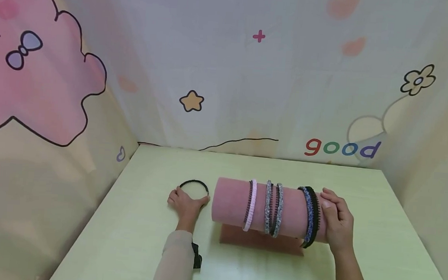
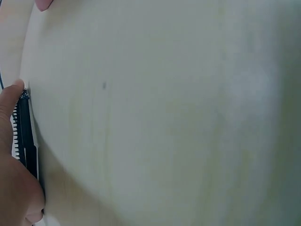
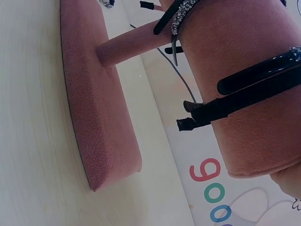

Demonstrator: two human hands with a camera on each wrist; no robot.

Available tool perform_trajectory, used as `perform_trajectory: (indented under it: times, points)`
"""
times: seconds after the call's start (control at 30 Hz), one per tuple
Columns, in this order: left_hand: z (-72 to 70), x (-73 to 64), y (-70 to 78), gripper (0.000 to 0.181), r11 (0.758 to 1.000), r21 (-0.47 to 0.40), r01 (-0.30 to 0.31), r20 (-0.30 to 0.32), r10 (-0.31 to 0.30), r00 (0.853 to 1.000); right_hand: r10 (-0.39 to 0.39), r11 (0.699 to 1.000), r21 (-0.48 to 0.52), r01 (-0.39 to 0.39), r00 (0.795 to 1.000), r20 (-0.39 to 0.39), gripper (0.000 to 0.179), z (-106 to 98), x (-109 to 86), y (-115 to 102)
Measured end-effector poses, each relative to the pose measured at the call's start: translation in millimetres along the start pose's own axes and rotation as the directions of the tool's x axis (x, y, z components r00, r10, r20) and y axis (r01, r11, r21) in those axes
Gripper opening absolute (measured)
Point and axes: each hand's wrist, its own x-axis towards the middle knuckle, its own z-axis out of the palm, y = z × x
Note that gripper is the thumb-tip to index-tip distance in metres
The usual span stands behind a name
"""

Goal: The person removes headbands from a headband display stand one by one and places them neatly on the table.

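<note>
My left hand (image 1: 187, 204) grips a black toothed headband (image 1: 194, 181) across its two ends, left of the stand. In the left wrist view one digit lies at an end of this headband (image 2: 28, 136), and curled fingers hold the other. A pink velvet headband stand (image 1: 231, 201) has a thick horizontal roll. The right hand (image 1: 337, 221) holds the roll's right end, thumb in front and fingers over the top. Around the roll sit a pale pink headband (image 1: 252, 207), two glittery grey headbands (image 1: 279, 209), and blue and black headbands (image 1: 311, 215) close to the right hand.
The stand's flat pink base (image 1: 260, 240) rests on the pale table (image 1: 123, 237), joined to the roll by a short post (image 3: 134, 44). Printed curtains (image 1: 229, 71) enclose the table at the back and sides.
</note>
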Motion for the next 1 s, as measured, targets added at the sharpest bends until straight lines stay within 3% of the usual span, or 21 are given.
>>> perform_trajectory:
  times: [0.2,0.43,0.63,0.77,0.9,1.0]
  points:
    - [2.5,0.0,-0.7,0.121,1.000,0.027,0.012,-0.001,-0.012,1.000,-0.005,1.000,-0.002,0.005,1.000,-0.001,0.023,0,-0.4,1]
    - [5.2,2.5,-1.9,0.123,0.997,0.070,0.025,0.039,-0.027,0.999,-0.074,0.996,0.051,0.074,0.997,-0.002,0.021,0,1.0,2]
    - [-5.8,-1.5,0.1,0.121,0.999,0.028,0.026,0.043,-0.027,0.999,-0.040,0.999,-0.026,0.040,0.999,0.011,0.022,0,-2.2,4]
    - [-15.5,-7.1,5.1,0.101,0.998,-0.063,-0.004,0.031,0.006,1.000,-0.006,0.993,-0.118,0.007,1.000,0.010,0.023,-2,-6.1,3]
    - [-24.0,-6.6,15.2,0.068,0.984,-0.144,-0.100,0.018,0.104,0.994,-0.013,0.987,-0.159,0.016,1.000,0.018,0.023,-3,-4.7,3]
    - [-30.4,-4.6,28.1,0.053,0.963,-0.210,-0.168,0.004,0.173,0.985,-0.036,0.986,-0.163,0.039,0.999,0.018,0.022,-2,-0.4,2]
